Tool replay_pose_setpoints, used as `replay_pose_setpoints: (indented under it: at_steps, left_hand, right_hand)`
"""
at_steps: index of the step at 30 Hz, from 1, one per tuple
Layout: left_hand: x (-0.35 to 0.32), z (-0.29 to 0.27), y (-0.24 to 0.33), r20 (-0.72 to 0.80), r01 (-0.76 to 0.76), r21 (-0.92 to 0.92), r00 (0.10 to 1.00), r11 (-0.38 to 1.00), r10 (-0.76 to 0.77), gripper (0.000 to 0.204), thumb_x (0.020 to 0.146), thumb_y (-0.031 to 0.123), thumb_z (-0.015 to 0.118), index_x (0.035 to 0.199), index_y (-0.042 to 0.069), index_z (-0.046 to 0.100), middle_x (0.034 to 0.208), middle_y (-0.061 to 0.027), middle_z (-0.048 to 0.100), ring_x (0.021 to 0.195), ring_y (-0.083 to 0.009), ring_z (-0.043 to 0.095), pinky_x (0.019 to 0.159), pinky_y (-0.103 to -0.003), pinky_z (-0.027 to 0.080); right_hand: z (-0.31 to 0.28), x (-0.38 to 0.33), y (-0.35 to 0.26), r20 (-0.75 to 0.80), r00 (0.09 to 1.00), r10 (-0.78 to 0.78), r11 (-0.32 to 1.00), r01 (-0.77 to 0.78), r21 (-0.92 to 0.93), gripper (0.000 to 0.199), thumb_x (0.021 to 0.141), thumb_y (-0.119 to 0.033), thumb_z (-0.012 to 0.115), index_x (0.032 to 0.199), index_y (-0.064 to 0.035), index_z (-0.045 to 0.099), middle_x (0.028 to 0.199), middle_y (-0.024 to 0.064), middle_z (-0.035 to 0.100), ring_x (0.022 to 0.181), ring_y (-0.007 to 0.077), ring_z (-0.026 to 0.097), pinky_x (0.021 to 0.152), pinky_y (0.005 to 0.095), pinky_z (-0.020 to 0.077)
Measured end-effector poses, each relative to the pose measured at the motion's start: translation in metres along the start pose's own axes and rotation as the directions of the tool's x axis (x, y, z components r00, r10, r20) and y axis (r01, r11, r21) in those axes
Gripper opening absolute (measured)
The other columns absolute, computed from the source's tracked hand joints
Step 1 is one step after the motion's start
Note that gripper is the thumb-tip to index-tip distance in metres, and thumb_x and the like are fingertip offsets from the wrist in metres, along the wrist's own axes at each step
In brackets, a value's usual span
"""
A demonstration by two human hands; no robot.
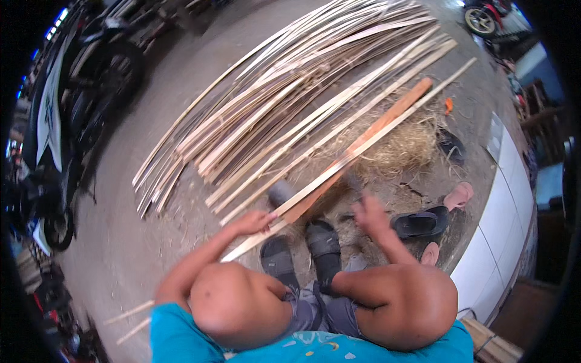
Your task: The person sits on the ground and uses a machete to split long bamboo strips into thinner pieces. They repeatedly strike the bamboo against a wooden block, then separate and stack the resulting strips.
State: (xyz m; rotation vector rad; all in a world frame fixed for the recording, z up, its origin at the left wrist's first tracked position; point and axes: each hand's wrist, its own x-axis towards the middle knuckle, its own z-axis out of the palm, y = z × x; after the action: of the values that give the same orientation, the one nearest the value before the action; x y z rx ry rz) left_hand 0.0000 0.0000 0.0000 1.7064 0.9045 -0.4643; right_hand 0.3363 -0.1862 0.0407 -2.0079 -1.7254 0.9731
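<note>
My left hand [255,222] is closed around the near part of a long pale bamboo strip [369,142]. The strip runs away to the far right, lying over a reddish-brown wooden board [396,112]. To the right of the strip, my right hand [370,216] is closed on a dark knife [354,183], its blade blurred and pointing away from me. A grey cylinder [280,193] sits under the board's near part, just beyond my sandalled feet [277,257]. Curly pale shavings [396,148] are heaped beside the board.
Many long strips [272,100] lie in a wide bundle on the floor ahead. Parked motorcycles [106,78] stand at left. Loose black slippers [420,224] and a pink slipper [459,196] lie at right, near a white tiled ledge [490,236].
</note>
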Motion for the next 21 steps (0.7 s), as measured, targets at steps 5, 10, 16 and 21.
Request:
replay_pose_setpoints:
  at_steps: [5,10,16,21]
  left_hand:
    - [-0.028,0.073,-0.009,-0.255,-0.154,-0.682,0.966,0.715,-0.036,0.040,0.106,0.039,0.052,0.093,0.003,0.065,0.062,0.0042,0.049,0.056,-0.0082,0.046,0.052,-0.027,0.040]
    - [-0.016,0.049,0.019,-0.181,-0.196,-0.510,0.976,0.838,0.118,0.039,0.106,0.037,0.052,0.091,0.004,0.065,0.062,0.0023,0.052,0.056,-0.0080,0.047,0.054,-0.026,0.042]
    - [-0.028,0.042,-0.021,-0.298,-0.167,-0.395,0.953,0.903,0.046,0.039,0.106,0.036,0.051,0.098,0.002,0.068,0.077,-0.0022,0.063,0.068,-0.0117,0.058,0.063,-0.029,0.049]
    - [-0.035,0.052,-0.005,-0.376,-0.190,-0.352,0.925,0.916,0.047,0.039,0.106,0.035,0.051,0.102,0.000,0.068,0.082,-0.0040,0.065,0.075,-0.0113,0.057,0.070,-0.030,0.049]
  right_hand:
    - [-0.007,-0.020,-0.008,0.074,0.997,-0.025,0.975,0.041,-0.218,0.047,0.097,-0.034,0.062,0.137,-0.0095,0.055,0.103,0.0239,0.069,0.087,0.0451,0.067,0.076,0.0520,0.0541]
    - [-0.040,-0.009,0.035,-0.421,0.905,0.059,0.972,-0.149,-0.182,0.046,0.094,-0.038,0.068,0.134,-0.0165,0.058,0.086,0.0226,0.068,0.080,0.0415,0.068,0.070,0.0509,0.0541]
    - [-0.035,-0.006,0.031,-0.332,0.933,0.142,0.981,-0.177,-0.077,0.035,0.097,-0.037,0.063,0.129,-0.0204,0.062,0.099,0.0197,0.072,0.080,0.0379,0.070,0.068,0.0471,0.0563]
    - [-0.030,0.010,0.102,-0.376,0.921,-0.104,0.954,-0.015,-0.299,0.040,0.099,-0.041,0.055,0.125,-0.0109,0.064,0.102,0.0232,0.071,0.083,0.0460,0.067,0.072,0.0507,0.0543]
